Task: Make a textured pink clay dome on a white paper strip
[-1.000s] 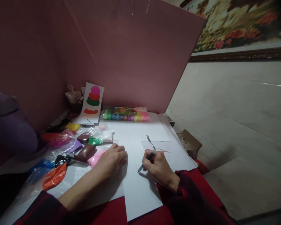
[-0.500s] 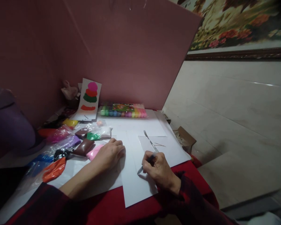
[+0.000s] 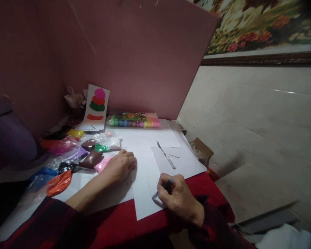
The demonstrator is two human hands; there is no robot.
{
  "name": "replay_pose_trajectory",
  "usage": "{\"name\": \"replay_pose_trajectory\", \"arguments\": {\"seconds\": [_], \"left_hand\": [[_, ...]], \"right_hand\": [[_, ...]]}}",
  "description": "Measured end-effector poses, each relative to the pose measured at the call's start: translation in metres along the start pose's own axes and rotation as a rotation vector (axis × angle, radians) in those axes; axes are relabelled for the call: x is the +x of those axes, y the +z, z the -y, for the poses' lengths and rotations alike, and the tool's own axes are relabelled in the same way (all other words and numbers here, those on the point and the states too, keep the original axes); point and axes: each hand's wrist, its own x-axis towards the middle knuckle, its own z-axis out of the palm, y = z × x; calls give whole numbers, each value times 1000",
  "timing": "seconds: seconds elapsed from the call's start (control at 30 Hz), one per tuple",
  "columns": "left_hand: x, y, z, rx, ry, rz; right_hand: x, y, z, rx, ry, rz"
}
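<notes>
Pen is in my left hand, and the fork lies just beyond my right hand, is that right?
Not quite: the pen is in your right hand, not your left hand, as the head view shows. The fork does lie just beyond your right hand.

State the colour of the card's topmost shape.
The topmost shape is magenta, seen in the head view.

Pen (image 3: 167,185) partly obscured by the right hand (image 3: 175,195); contact of its tip (image 3: 153,197) with the paper (image 3: 143,205) cannot be confirmed. Pink packet (image 3: 102,165) partly covered by the left hand (image 3: 122,165). Purple container (image 3: 11,140) cut by the left edge; framed picture (image 3: 261,29), by the top and right. Print (image 3: 133,116) on multicoloured pack (image 3: 131,123) illegible.
</notes>
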Motion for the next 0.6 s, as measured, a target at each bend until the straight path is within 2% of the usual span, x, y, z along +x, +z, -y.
{"name": "replay_pose_trajectory", "arguments": {"seconds": [0.13, 0.37, 0.6], "left_hand": [[1, -1, 2, 27, 21, 41], [0, 0, 3, 27, 64, 37], [0, -1, 4, -1, 52, 41]], "right_hand": [[-7, 0, 0, -7, -9, -8], [-15, -1, -1, -25, -27, -20], [-20, -2, 1, 30, 16, 2]]}}
